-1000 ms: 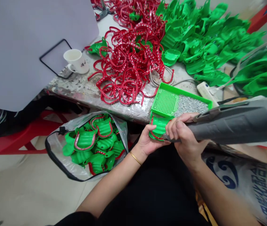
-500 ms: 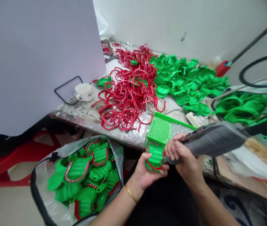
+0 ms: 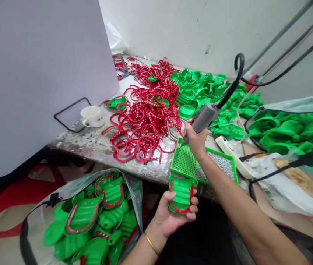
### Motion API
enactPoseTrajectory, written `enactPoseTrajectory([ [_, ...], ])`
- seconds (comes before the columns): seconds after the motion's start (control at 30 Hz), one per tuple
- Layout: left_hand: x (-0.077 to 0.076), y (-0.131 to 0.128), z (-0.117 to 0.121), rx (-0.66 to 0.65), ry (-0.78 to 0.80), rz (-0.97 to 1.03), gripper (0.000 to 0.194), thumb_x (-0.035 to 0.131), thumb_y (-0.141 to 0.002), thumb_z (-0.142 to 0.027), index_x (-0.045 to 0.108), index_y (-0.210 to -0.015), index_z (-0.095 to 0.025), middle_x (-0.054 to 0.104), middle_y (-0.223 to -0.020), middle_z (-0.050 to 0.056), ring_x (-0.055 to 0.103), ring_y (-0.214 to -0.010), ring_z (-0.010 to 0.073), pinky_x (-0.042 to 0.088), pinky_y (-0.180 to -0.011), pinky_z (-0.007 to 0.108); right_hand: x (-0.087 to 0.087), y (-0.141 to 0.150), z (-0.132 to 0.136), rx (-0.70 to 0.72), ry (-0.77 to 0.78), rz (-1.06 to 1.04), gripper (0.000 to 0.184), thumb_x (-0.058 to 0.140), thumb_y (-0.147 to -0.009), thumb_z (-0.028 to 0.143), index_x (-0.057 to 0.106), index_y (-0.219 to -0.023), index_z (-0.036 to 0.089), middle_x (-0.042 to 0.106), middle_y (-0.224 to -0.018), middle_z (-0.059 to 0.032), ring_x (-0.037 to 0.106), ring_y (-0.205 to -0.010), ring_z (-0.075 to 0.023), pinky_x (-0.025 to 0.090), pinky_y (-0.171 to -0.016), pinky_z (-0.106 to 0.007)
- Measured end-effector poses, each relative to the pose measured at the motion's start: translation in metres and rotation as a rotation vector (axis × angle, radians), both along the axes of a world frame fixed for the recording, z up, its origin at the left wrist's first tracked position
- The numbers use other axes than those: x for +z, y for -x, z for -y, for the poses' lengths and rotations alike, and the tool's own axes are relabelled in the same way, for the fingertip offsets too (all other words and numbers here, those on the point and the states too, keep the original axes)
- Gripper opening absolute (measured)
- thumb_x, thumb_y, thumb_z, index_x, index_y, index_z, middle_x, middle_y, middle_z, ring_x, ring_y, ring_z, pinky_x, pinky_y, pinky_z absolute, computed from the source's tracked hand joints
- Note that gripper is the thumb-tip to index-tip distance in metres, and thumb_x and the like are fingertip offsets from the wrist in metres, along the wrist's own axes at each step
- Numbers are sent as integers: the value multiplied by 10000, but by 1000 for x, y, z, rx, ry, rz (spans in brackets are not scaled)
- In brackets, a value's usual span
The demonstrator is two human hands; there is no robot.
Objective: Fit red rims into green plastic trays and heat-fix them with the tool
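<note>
My left hand (image 3: 171, 217) cups a ribbed green plastic piece (image 3: 182, 195) edged with a red strip, its fingers curled around the near side. My right hand (image 3: 196, 140) grips a grey rotary tool (image 3: 203, 118) trailing a black cable. The tool's tip points down at a green perforated tray (image 3: 184, 162), close to its holes, though contact is hard to judge. Small silver studs (image 3: 217, 163) lie in the tray's far end, partly hidden behind my right forearm.
A tangled heap of red studded strips (image 3: 145, 125) and a pile of green pieces (image 3: 200, 92) cover the foil-lined table (image 3: 90, 145). Filled bags (image 3: 81, 217) (image 3: 286, 130) stand at both sides. A white mug (image 3: 91, 116) and power strip (image 3: 234, 156) are nearby.
My right hand has lifted the tool away from the green piece and over the tray. My left hand still holds the piece. The view has tilted upward, showing more wall.
</note>
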State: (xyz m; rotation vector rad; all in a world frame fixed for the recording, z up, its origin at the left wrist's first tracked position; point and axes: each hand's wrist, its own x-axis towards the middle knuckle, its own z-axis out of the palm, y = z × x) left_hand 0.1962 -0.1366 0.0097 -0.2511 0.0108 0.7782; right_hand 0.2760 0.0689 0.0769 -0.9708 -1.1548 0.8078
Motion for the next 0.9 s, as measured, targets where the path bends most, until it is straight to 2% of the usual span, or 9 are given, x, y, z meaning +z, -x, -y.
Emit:
enactPoseTrajectory([
  [0.43, -4, 0, 1, -6, 1, 25, 699, 587, -666, -312, 431, -1256, 30, 491, -971, 130, 452, -806, 170, 301, -682, 227, -14, 0, -5, -33, 0, 24, 178, 636, -732, 299, 563, -811, 158, 510, -510, 61, 489, -416, -82, 432, -428, -205],
  [0.9, -7, 1, -1, -34, 3, 16, 708, 620, -638, -313, 458, -1242, 18, 505, -966, 124, 456, -798, 165, 292, -677, 234, -13, -1, -3, -29, -41, 13, 131, 626, -740, 266, 570, -796, 162, 505, -498, 61, 492, -412, -85, 443, -439, -215],
])
